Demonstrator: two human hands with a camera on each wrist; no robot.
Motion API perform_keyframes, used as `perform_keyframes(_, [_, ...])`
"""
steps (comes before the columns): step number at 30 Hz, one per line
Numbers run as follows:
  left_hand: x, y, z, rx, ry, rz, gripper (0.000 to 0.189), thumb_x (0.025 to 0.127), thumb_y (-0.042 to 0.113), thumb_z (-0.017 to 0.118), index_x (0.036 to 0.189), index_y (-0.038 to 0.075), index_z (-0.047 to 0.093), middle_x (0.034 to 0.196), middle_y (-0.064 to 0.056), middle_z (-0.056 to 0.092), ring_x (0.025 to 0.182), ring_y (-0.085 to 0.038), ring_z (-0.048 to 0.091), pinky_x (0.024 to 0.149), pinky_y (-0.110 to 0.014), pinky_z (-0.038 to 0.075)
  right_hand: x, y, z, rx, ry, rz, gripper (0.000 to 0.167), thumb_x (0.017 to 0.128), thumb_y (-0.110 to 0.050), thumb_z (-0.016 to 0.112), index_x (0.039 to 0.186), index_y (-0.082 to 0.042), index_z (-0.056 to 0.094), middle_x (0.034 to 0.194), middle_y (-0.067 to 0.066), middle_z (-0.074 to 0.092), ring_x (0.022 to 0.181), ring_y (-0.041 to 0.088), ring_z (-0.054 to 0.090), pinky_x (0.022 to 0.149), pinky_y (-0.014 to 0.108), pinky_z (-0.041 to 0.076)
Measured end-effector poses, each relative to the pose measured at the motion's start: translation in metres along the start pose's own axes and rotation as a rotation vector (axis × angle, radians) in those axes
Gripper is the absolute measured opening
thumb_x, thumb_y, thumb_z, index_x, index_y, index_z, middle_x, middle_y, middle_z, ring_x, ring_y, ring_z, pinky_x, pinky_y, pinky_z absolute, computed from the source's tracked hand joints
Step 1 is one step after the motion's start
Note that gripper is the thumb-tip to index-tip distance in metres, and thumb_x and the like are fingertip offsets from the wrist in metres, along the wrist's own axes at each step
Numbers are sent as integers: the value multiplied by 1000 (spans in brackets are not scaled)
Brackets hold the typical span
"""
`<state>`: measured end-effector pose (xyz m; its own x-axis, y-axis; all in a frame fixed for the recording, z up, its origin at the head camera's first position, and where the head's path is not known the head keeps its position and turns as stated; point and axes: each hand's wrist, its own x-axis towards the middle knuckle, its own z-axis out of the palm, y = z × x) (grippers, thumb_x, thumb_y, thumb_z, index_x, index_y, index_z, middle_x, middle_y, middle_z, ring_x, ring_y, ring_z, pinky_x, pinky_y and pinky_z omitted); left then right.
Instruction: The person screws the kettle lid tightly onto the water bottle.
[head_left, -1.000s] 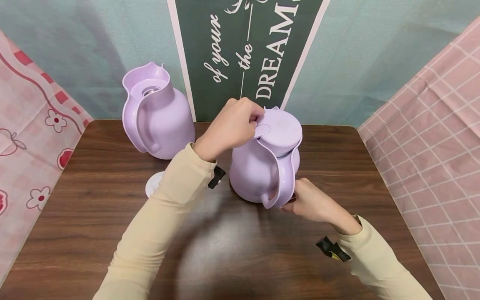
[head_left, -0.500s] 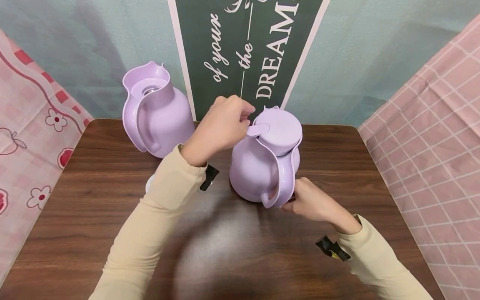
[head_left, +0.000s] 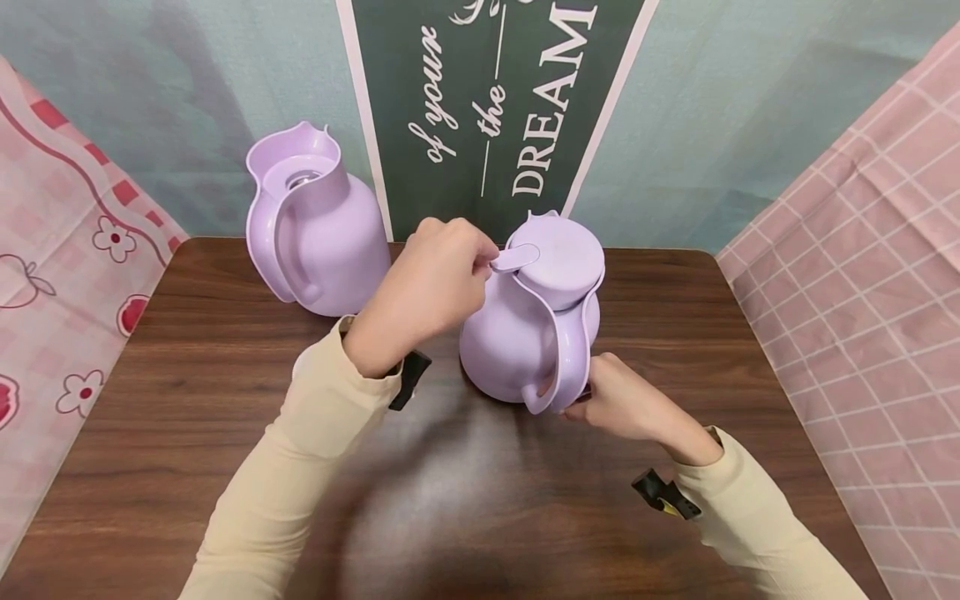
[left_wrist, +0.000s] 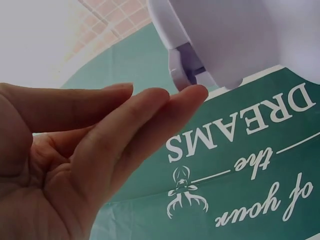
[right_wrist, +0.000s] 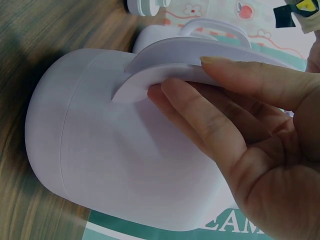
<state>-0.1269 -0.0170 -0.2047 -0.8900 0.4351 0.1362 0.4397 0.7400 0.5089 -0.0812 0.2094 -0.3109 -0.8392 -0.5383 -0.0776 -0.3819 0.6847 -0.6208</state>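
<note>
Lilac plastic forms the thermal jug (head_left: 498,342), standing right of centre toward the back of the worktop (head_left: 225,417). Your right grip (head_left: 624,398) is clamped on its handle (head_left: 573,362), thumb on one side, fingers on the other. Your left grip (head_left: 431,279) has thumb and fingers apart, fingertips at the tab (head_left: 517,257) of the lid (head_left: 564,262); contact cannot be confirmed. To your left stands a second lilac jug (head_left: 345,242), neck uncovered. Your left sleeve (head_left: 322,408) mostly hides a white stopper (right_wrist: 143,6). Behind hangs a green banner (head_left: 465,108), lettered white.
</note>
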Motion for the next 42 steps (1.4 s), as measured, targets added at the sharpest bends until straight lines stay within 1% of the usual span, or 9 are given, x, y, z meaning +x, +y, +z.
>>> perform_keyframes(9, [4,0,4,2,5,14,26,79,-5,44,69,7,65,51,2,24,60,-18,30,51,-26,23,0,0,0,7,-5,14,19,65,4,68,74,-9,58,64,-7,51,58,8,45,53,25,41])
perform_keyframes(13, [11,-3,6,-8,3,-11,25,81,-3,46,76,7,68,51,2,29,63,-19,35,52,-26,24,-1,0,1,13,-8,17,18,65,4,68,73,-9,59,63,-8,51,58,8,45,54,24,41])
perform_keyframes(20, [28,-11,10,-25,-12,-23,24,80,-4,43,74,7,63,52,1,27,65,-19,35,54,-26,24,-1,0,1,11,-8,11,18,65,4,68,72,-10,59,63,-8,51,57,7,44,53,24,40])
perform_keyframes(27, [36,-16,14,-37,-27,-6,26,81,-3,45,92,7,67,55,1,32,67,-20,39,56,-26,25,0,1,1,-12,0,-6,18,64,3,69,70,-10,59,62,-9,51,57,6,44,53,24,40])
perform_keyframes(29, [36,-16,14,-41,-25,-12,25,82,-3,46,92,7,66,56,0,33,67,-19,38,56,-26,24,0,1,2,-12,2,-8,18,64,3,69,71,-10,59,62,-9,51,57,6,44,53,24,40])
perform_keyframes(32, [34,-16,13,-41,-10,-23,18,81,-2,46,76,7,60,55,1,32,64,-18,35,55,-26,23,0,1,2,-8,2,-11,19,64,4,68,70,-10,58,62,-9,50,57,6,43,52,24,40])
perform_keyframes(35, [31,-15,12,-34,2,-41,22,82,0,45,61,8,43,53,1,29,62,-18,32,54,-26,22,-1,1,2,-2,2,-10,19,64,4,68,71,-10,58,62,-9,50,57,6,44,52,24,40])
perform_keyframes(39, [24,-13,10,-42,23,-71,29,83,1,46,56,10,37,51,1,28,61,-18,33,52,-26,24,-1,1,2,4,2,-2,18,64,4,69,73,-9,59,64,-8,53,58,7,45,54,24,41])
perform_keyframes(42, [18,-12,9,-50,31,-62,33,82,0,47,55,10,34,51,1,25,59,-17,29,52,-26,22,-1,2,2,8,1,0,18,65,4,69,74,-9,59,65,-8,53,59,7,45,54,24,41])
